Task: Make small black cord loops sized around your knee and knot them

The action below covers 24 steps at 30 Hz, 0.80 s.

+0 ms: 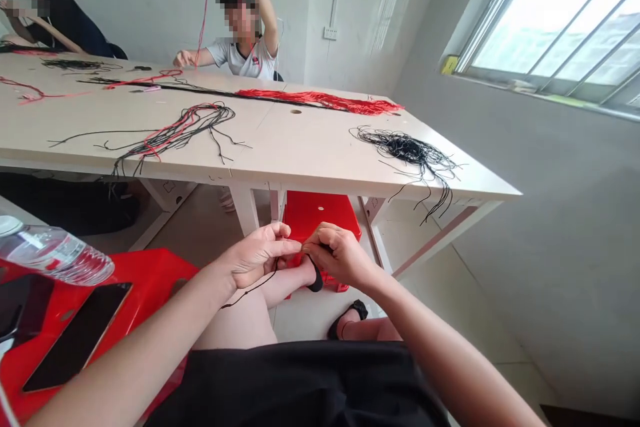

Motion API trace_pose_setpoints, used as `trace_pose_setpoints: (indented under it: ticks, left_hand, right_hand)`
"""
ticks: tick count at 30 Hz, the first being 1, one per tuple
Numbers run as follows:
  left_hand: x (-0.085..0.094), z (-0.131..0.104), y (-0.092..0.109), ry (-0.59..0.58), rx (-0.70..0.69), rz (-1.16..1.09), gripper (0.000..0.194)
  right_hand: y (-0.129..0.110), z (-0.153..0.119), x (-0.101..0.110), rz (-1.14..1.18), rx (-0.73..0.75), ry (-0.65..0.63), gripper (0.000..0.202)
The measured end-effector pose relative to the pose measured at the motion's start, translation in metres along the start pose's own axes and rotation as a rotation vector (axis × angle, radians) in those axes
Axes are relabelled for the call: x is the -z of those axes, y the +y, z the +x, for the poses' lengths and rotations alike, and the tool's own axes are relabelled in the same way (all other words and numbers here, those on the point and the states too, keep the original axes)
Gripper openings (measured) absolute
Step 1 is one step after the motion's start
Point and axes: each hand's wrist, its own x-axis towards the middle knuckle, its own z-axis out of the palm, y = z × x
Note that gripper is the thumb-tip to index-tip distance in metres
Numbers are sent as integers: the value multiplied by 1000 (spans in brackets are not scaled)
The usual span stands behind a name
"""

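Note:
A thin black cord (250, 291) hangs from between my hands and trails down to the left across my leg. My left hand (263, 253) pinches it, with the thumb stretched toward the other hand. Fingertip to fingertip with it, my right hand (339, 252) is closed on the same cord. The short piece of cord between the fingertips is mostly hidden. Both hands are held above my lap, in front of the table's near edge.
The white table (280, 147) bears a black and red cord bundle (183, 127), a tangled black cord bundle (407, 147) and red cords (320, 101). A bottle (55, 253) and phone (77, 337) rest on a red stool at left. Across the table, a person (245, 47) holds up red cord.

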Motion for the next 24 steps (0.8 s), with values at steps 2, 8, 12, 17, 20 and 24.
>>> trace_pose_setpoints:
  ticks: [2,8,12,17,20,24]
  left_hand:
    - [4,7,15,17,-107,142,37]
    - [36,49,65,258,-372,480,30]
    - [56,87,111,418,-525,637,23]
    - [62,146,160,652,-653,800,14]
    - [62,185,174,754,-682,918,12]
    - [66,223,178,802,-621,952,21]
  right_hand:
    - [5,8,13,-56,29,43,19]
    - [54,44,63,-85,-299,241,22]
    - [81,82,96,-99,-485,335,22]
    - [111,138,115,-212,-572,385,14]
    - [136,169,118,-310,-601,378,17]
    - [169,198,121,-465,-609,365,19]
